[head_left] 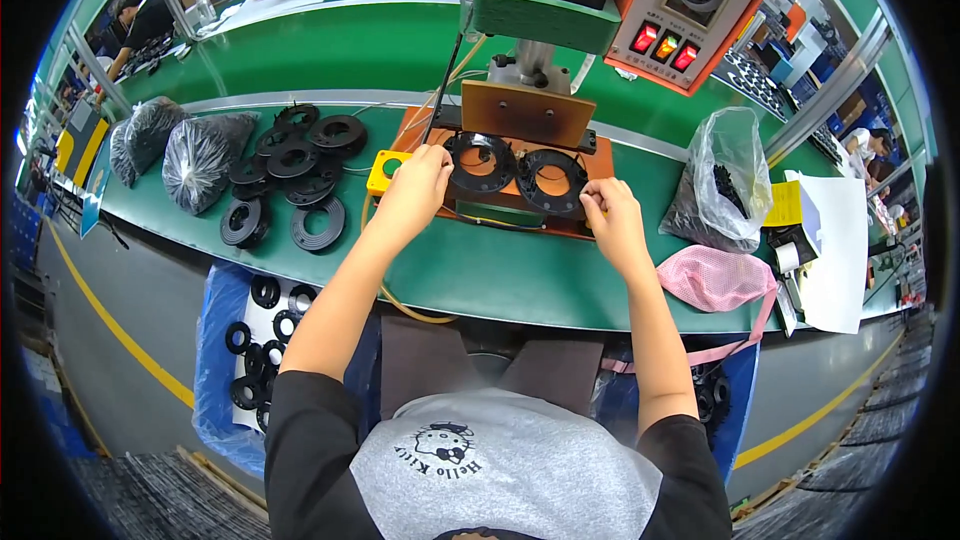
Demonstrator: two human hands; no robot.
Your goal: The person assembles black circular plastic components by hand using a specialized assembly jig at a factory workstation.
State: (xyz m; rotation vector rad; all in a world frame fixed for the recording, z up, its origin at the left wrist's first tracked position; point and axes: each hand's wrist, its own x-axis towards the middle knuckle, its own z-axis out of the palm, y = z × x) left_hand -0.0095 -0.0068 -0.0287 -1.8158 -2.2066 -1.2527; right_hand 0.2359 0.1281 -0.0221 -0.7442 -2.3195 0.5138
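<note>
Two black plastic rings lie side by side on the orange-brown base (410,135) of a press: a left ring (466,180) and a right ring (536,203). My left hand (424,178) is closed beside the left ring's outer edge, fingers curled; what its fingertips hold, if anything, is hidden. With thumb and fingers pinched together, my right hand (612,210) touches the right ring's outer rim. Behind the rings, a brown plate (525,112) hangs under the press head (545,15). A yellow switch box (384,172) sits next to my left hand.
Several black rings (292,160) are piled on the green bench (450,275), near filled plastic bags (203,160). To the right are an open bag of small black parts (715,190) and a pink mesh pouch (715,278). An orange control box (690,10) hangs above. A blue-lined bin (222,360) holds rings.
</note>
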